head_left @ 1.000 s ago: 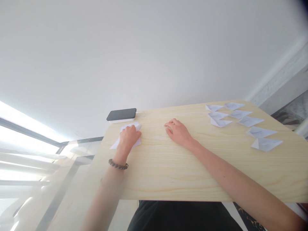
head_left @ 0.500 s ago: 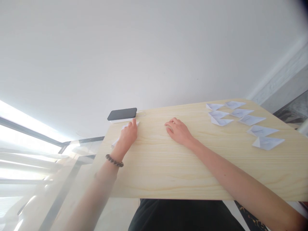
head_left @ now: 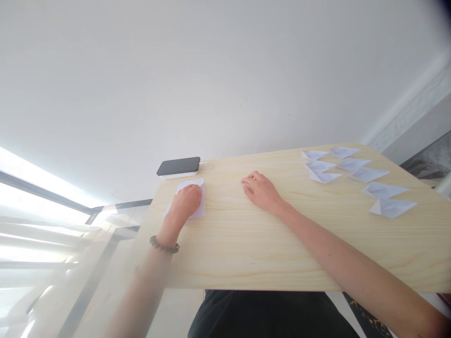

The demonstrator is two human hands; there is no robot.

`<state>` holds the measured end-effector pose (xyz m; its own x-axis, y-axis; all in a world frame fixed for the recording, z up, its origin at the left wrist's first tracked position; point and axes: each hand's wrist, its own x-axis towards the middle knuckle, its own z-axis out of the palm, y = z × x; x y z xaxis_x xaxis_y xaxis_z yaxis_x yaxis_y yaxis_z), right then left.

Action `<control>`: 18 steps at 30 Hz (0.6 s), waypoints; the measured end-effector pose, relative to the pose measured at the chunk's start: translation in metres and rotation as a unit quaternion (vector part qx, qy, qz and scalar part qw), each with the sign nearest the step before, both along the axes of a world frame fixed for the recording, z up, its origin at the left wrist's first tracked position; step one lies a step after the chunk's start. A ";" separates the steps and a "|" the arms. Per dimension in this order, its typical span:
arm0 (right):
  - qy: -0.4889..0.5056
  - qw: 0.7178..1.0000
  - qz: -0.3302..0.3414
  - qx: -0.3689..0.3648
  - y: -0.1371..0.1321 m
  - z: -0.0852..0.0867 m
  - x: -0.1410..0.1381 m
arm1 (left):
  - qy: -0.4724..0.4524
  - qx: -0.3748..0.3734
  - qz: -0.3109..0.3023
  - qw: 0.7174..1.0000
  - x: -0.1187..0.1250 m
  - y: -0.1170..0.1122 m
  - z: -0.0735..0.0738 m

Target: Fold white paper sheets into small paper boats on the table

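Drawn back from the phone (head_left: 178,166) since half a second ago, the left hand (head_left: 186,202) is curled over the white paper (head_left: 200,210), whose right side now shows more. Fingers bent together; whether they pinch the sheet, I cannot tell. Paper located at the left end of the table (head_left: 246,253), just on the near side of the phone. Mid-table, the right hand (head_left: 262,191) rests, thumb and fingertips apart. Further right, eight folded papers (head_left: 392,210) lie grouped.
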<state>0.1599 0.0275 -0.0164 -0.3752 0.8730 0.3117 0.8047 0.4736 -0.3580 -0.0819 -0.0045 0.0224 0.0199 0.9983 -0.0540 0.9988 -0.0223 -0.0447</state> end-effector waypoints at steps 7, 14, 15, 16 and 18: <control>-0.001 1.000 0.000 0.001 0.000 0.000 0.000 | 0.018 0.049 0.063 0.997 0.003 -0.007 0.005; 0.009 1.000 0.003 -0.002 -0.002 0.002 -0.001 | -0.008 0.154 0.066 0.986 0.025 -0.020 0.035; 0.018 1.000 0.005 -0.004 -0.001 0.002 -0.001 | -0.025 0.180 0.043 0.982 0.029 -0.020 0.037; 0.033 0.999 0.006 -0.007 -0.001 0.002 -0.001 | -0.042 0.208 0.006 0.977 0.033 -0.019 0.038; 0.084 0.996 0.005 -0.018 0.003 0.001 0.002 | -0.085 0.272 -0.094 0.954 0.041 -0.013 0.036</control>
<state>0.1614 0.0307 -0.0151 -0.3281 0.8814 0.3399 0.7274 0.4653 -0.5044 -0.0405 -0.0173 0.0580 0.1644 0.8558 0.4905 0.9731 -0.2220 0.0611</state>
